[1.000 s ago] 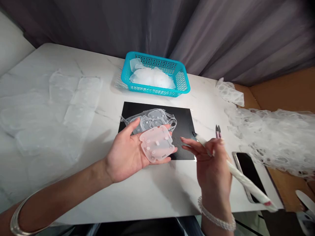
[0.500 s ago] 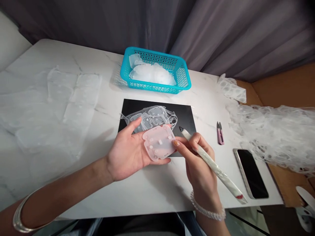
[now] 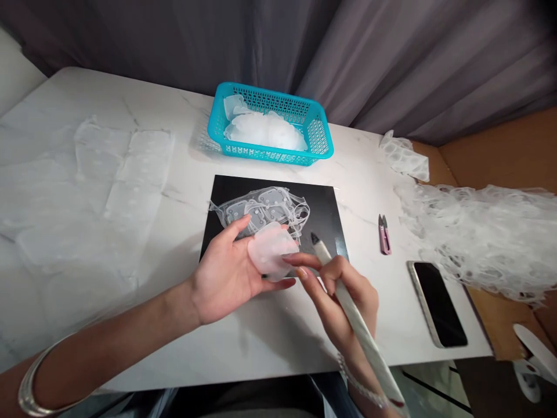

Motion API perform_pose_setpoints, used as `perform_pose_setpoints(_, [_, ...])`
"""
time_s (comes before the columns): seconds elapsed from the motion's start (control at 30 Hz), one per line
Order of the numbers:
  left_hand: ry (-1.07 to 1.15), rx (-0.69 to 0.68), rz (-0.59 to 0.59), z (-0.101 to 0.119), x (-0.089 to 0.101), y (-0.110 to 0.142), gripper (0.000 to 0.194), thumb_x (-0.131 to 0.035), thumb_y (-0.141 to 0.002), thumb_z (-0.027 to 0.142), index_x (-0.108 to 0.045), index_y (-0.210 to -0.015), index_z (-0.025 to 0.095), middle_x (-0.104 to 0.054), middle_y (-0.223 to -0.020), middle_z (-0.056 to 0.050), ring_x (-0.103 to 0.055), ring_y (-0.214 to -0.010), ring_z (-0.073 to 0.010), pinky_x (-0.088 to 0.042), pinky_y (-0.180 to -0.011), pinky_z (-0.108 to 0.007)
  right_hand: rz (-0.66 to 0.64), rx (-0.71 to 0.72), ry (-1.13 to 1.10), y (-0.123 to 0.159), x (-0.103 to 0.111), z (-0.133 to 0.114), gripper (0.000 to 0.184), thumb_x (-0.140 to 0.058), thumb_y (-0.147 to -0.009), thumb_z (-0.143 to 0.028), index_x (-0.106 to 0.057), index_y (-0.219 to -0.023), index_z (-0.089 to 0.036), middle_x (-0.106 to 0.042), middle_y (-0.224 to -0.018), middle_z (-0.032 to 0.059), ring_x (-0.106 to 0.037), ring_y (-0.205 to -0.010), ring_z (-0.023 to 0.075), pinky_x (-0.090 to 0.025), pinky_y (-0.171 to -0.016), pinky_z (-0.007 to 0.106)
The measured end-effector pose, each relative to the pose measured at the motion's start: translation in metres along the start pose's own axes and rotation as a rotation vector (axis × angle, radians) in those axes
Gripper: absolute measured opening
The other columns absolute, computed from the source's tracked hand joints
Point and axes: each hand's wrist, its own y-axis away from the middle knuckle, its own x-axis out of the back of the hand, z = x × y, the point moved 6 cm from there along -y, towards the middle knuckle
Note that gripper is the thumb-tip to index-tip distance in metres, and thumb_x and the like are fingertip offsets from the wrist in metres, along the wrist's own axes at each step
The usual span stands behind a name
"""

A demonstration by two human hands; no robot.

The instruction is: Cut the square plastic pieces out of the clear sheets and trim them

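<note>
A small translucent moulded pad (image 3: 270, 251), its smooth face up, lies across the fingers of my left hand (image 3: 228, 270). That palm is turned up, with the thumb held apart. Close by on the right, my right hand (image 3: 343, 296) grips a pen-shaped tool (image 3: 354, 313) with a pearly white handle and a dark pointed tip. The tip points up and away from the pad. My right thumb and index finger are at the pad's right edge; whether they press on it I cannot tell. Behind the hands, a clear moulded sheet (image 3: 265, 206) rests on a black mat (image 3: 324, 203).
A turquoise basket (image 3: 270, 158) at the back holds several white translucent pieces. Translucent sheets (image 3: 139, 168) cover the left side. To the right are pink thread snips (image 3: 384, 235), a phone (image 3: 439, 305) and a heap of clear cut scraps (image 3: 487, 238) over a cardboard box (image 3: 491, 325).
The pad has been turned over: its studded face was up, and the smooth face is up now. My right fingers have loosened from its edge, and the tool has swung steeper.
</note>
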Motion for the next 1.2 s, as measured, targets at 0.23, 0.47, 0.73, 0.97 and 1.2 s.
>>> perform_pose_setpoints(0.23, [0.113, -0.012, -0.01, 0.004, 0.002, 0.001, 0.067, -0.047, -0.09, 0.059, -0.051, -0.141, 0.015, -0.059, -0.14, -0.018, -0.052, -0.132, -0.0384, -0.043, -0.106, -0.059, 0.236, 0.003, -0.258, -0.009, 0.031, 0.011, 0.032, -0.053, -0.097, -0.036, -0.048, -0.068, -0.022, -0.079, -0.083, 0.0063, -0.076, -0.08, 0.0254, -0.056, -0.083, 0.044])
perform_pose_setpoints(0.47, [-0.351, -0.374, 0.12, 0.06, 0.0, 0.004, 0.057, -0.041, -0.095, 0.04, -0.04, -0.146, 0.013, -0.05, -0.149, -0.017, -0.053, -0.132, -0.0339, -0.046, -0.106, -0.058, 0.241, -0.039, -0.329, -0.015, 0.052, 0.033, 0.032, -0.046, -0.1, -0.038, -0.052, -0.073, -0.021, -0.075, -0.075, 0.0041, -0.076, -0.082, 0.0266, -0.057, -0.081, 0.045])
perform_pose_setpoints(0.73, [-1.675, -0.965, 0.568, 0.222, -0.049, -0.051, 0.077, -0.054, -0.093, 0.03, -0.012, -0.158, 0.024, -0.015, -0.167, 0.004, -0.003, -0.154, -0.0237, -0.009, -0.126, -0.051, -0.184, 0.198, 0.282, -0.019, 0.014, 0.026, 0.024, -0.057, -0.095, -0.022, -0.045, -0.074, -0.024, -0.07, -0.083, 0.0044, -0.072, -0.1, 0.0226, -0.054, -0.074, 0.03])
perform_pose_setpoints(0.97, [-2.047, -0.944, 0.439, 0.154, -0.01, -0.035, 0.065, -0.048, -0.096, 0.035, -0.028, -0.156, 0.017, -0.02, -0.165, -0.009, -0.016, -0.153, -0.0247, -0.02, -0.124, -0.043, -0.576, 0.806, 0.797, -0.033, -0.061, 0.017, 0.021, -0.049, -0.086, 0.0, -0.051, -0.085, -0.021, -0.07, -0.091, 0.0103, -0.062, -0.106, 0.0283, -0.053, -0.08, 0.038])
perform_pose_setpoints(1.2, [-2.305, -0.682, 0.181, 0.091, 0.044, -0.013, 0.055, -0.036, -0.103, 0.038, -0.029, -0.156, 0.026, -0.026, -0.164, -0.004, -0.027, -0.15, -0.0235, -0.029, -0.121, -0.042, -0.192, 0.371, 0.405, -0.07, 0.011, 0.044, 0.021, -0.057, -0.089, -0.016, -0.046, -0.073, -0.023, -0.068, -0.088, 0.005, -0.063, -0.082, 0.0203, -0.051, -0.073, 0.035])
